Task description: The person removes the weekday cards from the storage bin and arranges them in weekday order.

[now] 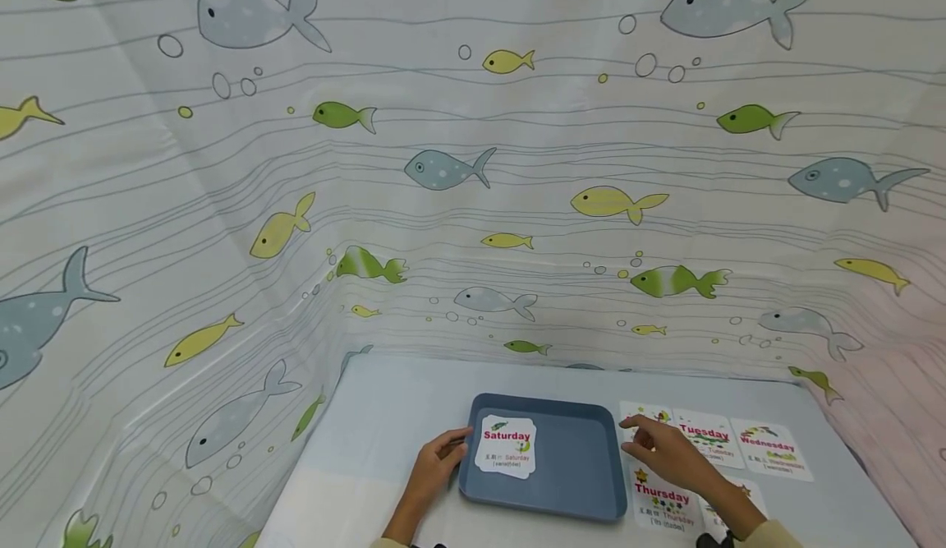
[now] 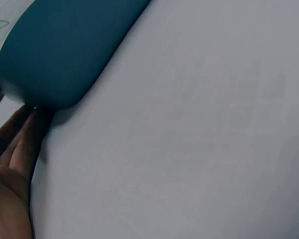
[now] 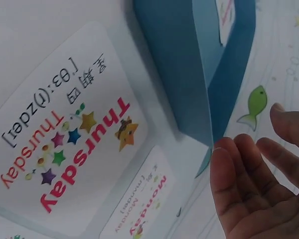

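A blue-grey tray [image 1: 576, 466] lies on the table, and a small stack of cards sits in its left part with the Saturday card [image 1: 506, 445] on top. My left hand [image 1: 436, 464] is at the tray's left edge; its extended fingers [image 2: 27, 142] reach against the tray wall. By the tray's right edge is my right hand [image 1: 668, 453], fingers loosely bent and thumb apart, nothing held. In the right wrist view its fingertips [image 3: 223, 154] are close to the tray corner; whether they touch it I cannot tell.
Right of the tray lie the Thursday card [image 1: 661, 499], Tuesday card [image 1: 705, 437], Wednesday card [image 1: 772, 449] and Monday card [image 3: 139, 199]. Another card [image 1: 750, 495] is partly hidden by the right forearm. A fish-patterned cloth [image 1: 547, 137] hangs around the table [image 1: 399, 400].
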A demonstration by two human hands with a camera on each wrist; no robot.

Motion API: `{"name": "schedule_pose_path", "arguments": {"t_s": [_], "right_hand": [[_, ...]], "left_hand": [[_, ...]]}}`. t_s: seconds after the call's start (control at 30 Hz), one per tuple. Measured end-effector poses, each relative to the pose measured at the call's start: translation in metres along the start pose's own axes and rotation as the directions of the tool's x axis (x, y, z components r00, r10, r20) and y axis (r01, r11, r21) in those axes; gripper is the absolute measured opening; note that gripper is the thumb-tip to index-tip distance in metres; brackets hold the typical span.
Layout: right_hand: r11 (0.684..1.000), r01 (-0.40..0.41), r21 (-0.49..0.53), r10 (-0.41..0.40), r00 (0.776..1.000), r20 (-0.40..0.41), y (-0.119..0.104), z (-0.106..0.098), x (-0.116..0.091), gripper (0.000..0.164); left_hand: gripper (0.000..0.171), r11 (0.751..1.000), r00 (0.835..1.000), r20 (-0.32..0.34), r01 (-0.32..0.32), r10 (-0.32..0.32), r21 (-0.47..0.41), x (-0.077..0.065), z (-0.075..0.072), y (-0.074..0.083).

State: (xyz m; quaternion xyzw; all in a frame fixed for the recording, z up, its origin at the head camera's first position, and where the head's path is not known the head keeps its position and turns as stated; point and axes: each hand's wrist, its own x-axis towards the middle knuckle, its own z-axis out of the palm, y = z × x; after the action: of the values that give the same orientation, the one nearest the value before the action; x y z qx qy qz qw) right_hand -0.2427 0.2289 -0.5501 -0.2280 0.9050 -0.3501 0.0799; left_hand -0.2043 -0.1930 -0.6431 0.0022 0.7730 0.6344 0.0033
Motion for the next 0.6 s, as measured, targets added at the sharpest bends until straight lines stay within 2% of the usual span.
{"name": "schedule_pose_path", "arguments": {"t_s": [0.27,0.33,0.5,0.6], "right_hand": [[0.996,0.087,-0.011,-0.087,0.996,0.014,-0.010,0.012,0.024,0.038],[0.994,0.108,-0.025,-0.108,0.994,0.008,-0.010,0.016,0.030,0.038],[0.991,0.130,-0.037,-0.130,0.991,0.011,-0.013,0.024,0.042,0.039],[0.989,0.140,-0.040,-0.139,0.990,0.018,-0.018,0.027,0.048,0.038]], "left_hand": [[0.033,1.000,1.000,0.018,-0.007,0.007,0.003,-0.009,-0.001,0.027],[0.032,1.000,1.000,0.014,-0.013,0.013,0.003,-0.009,-0.001,0.026],[0.033,1.000,1.000,0.007,-0.009,0.009,0.009,-0.001,0.000,0.006],[0.034,1.000,1.000,0.001,-0.007,0.007,0.019,0.001,-0.001,-0.001]]}}
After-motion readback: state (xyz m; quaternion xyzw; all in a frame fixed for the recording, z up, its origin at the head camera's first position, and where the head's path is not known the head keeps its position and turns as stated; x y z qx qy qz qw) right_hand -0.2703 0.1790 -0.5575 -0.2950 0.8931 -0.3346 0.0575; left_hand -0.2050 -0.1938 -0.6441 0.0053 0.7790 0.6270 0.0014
